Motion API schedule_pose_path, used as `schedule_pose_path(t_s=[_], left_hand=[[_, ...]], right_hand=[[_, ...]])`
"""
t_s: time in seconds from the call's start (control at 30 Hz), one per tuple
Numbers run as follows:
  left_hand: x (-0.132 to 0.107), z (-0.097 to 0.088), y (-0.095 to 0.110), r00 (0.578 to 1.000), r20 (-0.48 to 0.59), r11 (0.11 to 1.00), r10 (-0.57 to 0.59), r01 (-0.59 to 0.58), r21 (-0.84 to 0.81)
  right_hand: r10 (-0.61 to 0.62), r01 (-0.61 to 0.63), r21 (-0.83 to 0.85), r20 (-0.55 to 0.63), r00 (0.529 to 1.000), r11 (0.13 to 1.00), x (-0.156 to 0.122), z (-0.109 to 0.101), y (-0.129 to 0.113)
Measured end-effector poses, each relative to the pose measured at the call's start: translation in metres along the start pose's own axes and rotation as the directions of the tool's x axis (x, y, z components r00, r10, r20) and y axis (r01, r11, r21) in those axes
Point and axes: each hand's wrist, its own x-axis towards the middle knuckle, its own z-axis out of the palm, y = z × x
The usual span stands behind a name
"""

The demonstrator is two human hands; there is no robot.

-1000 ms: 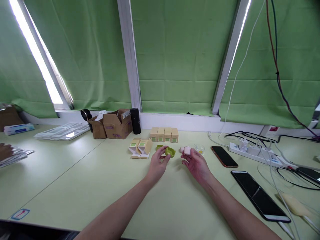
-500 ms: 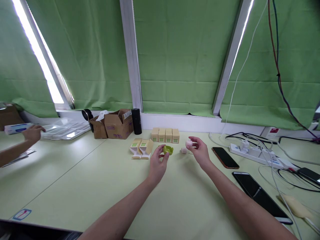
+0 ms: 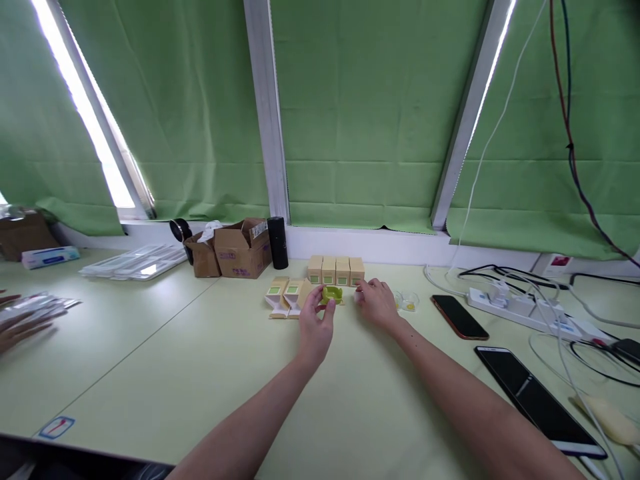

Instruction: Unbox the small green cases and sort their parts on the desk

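My left hand (image 3: pixel 316 323) is closed around the edge of a small yellow-green cup-like piece (image 3: pixel 332 295) with an uneven rim, held just above the table. Close by on the right, my right hand (image 3: pixel 376 303) is pinched, its back toward me. A bit of a small pale pink rounded piece (image 3: pixel 357 296) shows at its fingertips; the rest is hidden by the fingers. Beside that hand lie small clear round containers (image 3: pixel 410 302) with a yellow spot inside. Two opened small cartons (image 3: pixel 289 297) lie left of my left hand, and several closed small boxes (image 3: pixel 335 271) stand in a row behind.
A phone (image 3: pixel 459 317), a larger phone (image 3: pixel 539 399) and a white power strip (image 3: pixel 517 307) with tangled cables lie to the right. Cardboard boxes (image 3: pixel 243 250) and a black cylinder (image 3: pixel 278 243) stand at the back. At far left, another person's hands hold plastic packets (image 3: pixel 37 310).
My right hand has moved left and down with the pink piece, uncovering the clear containers. My left hand has shifted slightly left with the green piece. The other person now handles packets.
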Motion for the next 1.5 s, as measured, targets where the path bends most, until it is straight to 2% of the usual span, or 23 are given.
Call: schedule_pose_path(t_s=[0.17,0.4,0.7,0.87,1.5], left_hand=[[-0.001,0.001,0.004,1.000,0.009,1.000,0.004,-0.004,0.009],[-0.001,0.001,-0.001,1.000,0.007,0.999,0.013,-0.013,0.032],[-0.001,0.002,0.000,1.000,0.016,1.000,-0.005,0.005,0.013],[-0.002,0.003,0.001,1.000,0.030,1.000,-0.009,0.009,0.016],[-0.002,0.004,-0.004,1.000,0.014,1.000,0.011,-0.010,-0.022]], right_hand=[[-0.011,0.012,-0.084,0.018,1.000,0.996,-0.003,0.002,0.004],[0.006,-0.008,-0.095,-0.025,1.000,0.995,-0.010,0.005,0.012],[0.010,-0.020,-0.108,-0.094,0.996,0.994,-0.025,-0.005,0.026],[-0.027,0.016,-0.137,-0.081,0.996,0.990,-0.032,-0.011,0.034],[-0.028,0.007,-0.176,-0.114,0.993,0.984,-0.024,-0.006,0.042]])
